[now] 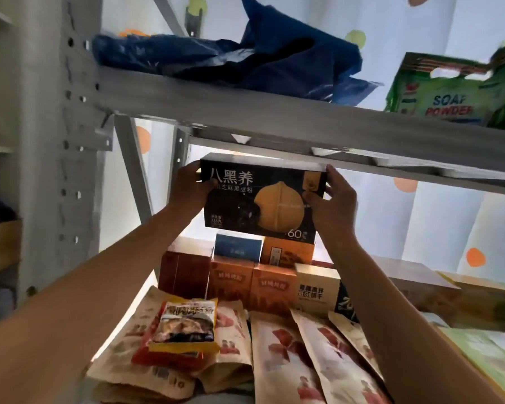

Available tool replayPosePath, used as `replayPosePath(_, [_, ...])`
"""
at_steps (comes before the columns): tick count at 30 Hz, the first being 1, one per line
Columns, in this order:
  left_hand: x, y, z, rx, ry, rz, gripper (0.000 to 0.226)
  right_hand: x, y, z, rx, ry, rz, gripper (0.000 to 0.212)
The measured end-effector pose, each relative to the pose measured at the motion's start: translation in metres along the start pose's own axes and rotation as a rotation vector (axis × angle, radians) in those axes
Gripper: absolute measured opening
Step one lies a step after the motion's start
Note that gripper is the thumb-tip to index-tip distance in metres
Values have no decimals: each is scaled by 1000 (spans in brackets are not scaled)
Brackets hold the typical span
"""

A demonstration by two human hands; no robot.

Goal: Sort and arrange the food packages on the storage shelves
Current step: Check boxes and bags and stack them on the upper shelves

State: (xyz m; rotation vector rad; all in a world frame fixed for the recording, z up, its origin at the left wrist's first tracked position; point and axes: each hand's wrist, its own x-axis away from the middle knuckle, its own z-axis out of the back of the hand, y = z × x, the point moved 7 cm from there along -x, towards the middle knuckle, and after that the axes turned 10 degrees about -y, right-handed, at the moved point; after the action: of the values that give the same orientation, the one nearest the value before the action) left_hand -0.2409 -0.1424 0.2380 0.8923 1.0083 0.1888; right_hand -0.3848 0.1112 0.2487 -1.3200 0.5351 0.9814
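Head view. I am looking up into a grey metal shelving rack (79,141) set against a pale curtain with orange and green dots (438,205). The upper shelf (274,112) carries a crumpled blue plastic bag (245,59) and, to the right, a green soap powder bag (449,88).

The lower shelf (123,325) holds the food. At the back stands a row of boxes: a dark red box (184,271), two orange boxes (251,284) and a cream box (318,290); a blue box (238,247) and a further orange box (287,252) sit on top of that row. In front lie kraft-paper pouches (289,360), with a red-and-yellow snack packet (184,325) resting on the leftmost pouch.

Both arms reach up and forward, forearms bare. My left hand (187,191) holds the left end of a black box with a yellow emblem (260,199), fingers curled round its edge. My right hand (331,199) holds the right end, thumb on the front face, fingers over the top corner. Each grip is clamped on the box. The box is level, held just above the stacked boxes and just under the upper shelf's front beam.
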Motion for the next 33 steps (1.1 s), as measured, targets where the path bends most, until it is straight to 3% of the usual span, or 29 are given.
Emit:
replayPosePath(15, [-101, -109, 14, 24, 126, 95, 49, -102, 76, -99, 22, -94, -43, 55])
replayPosePath(24, [-114, -108, 22, -69, 215, 139, 32, -111, 102, -137, -68, -161, -63, 51])
replayPosePath(33, [-105, -137, 14, -86, 223, 229, 29, -105, 129, -149, 90, -307, -114, 53])
